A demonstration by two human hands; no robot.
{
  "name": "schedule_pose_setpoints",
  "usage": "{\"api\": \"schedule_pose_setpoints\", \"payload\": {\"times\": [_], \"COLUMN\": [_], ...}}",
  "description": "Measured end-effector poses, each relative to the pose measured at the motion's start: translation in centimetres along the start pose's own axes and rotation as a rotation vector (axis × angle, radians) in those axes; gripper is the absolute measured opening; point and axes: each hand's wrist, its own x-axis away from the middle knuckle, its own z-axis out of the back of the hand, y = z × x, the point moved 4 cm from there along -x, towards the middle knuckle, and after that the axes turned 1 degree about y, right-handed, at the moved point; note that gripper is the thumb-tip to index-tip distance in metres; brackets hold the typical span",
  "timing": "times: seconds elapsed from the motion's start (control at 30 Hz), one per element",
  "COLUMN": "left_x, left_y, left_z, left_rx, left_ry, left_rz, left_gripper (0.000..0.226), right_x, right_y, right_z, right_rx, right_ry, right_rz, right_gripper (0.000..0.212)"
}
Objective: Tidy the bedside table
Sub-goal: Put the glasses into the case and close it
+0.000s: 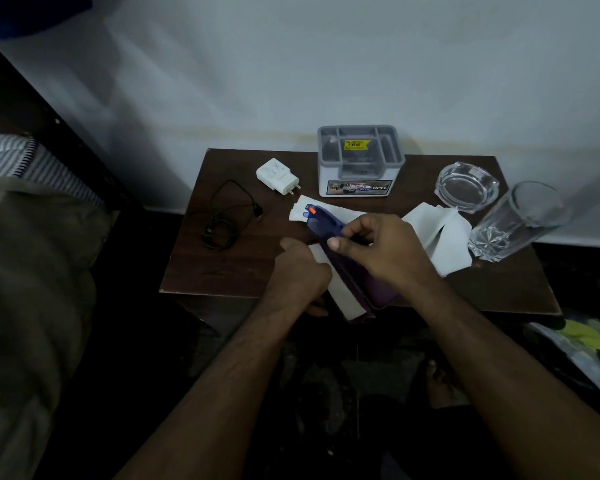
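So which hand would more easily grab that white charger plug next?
Probably the left hand: the charger plug lies on its side of the table, while the right hand pinches the purple item.

The bedside table (243, 271) has a dark wood-grain top with a dull, smooth finish. The charger (277, 176) is smooth white plastic, the organiser box (361, 161) is matt grey and white plastic with glossy printed labels, and the cable (222, 216) is matt black. The ashtray (467, 186) and tumbler (520, 221) at the right are clear faceted glass, the sheets (440, 233) are matt white paper, and the case (329, 226) is translucent purple plastic.
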Motion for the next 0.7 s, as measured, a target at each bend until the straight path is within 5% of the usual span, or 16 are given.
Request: {"api": "schedule_pose_setpoints", "payload": {"times": [0.1, 0.7], "left_x": [0.0, 0.7], "left_y": [0.1, 2.6], "left_z": [0.7, -0.7], "left_rx": [0.150, 0.977], "left_ry": [-0.024, -0.243], "left_rz": [-0.003, -0.019], "left_gripper": [0.010, 0.037], "right_x": [0.3, 3.0], "right_y": [-0.3, -2.8], "right_z": [0.8, 0.6], "right_rx": [-0.027, 0.310], "right_ry": [0.101, 0.226], "right_rz": [0.009, 0.285], "right_gripper": [0.016, 0.025]}}
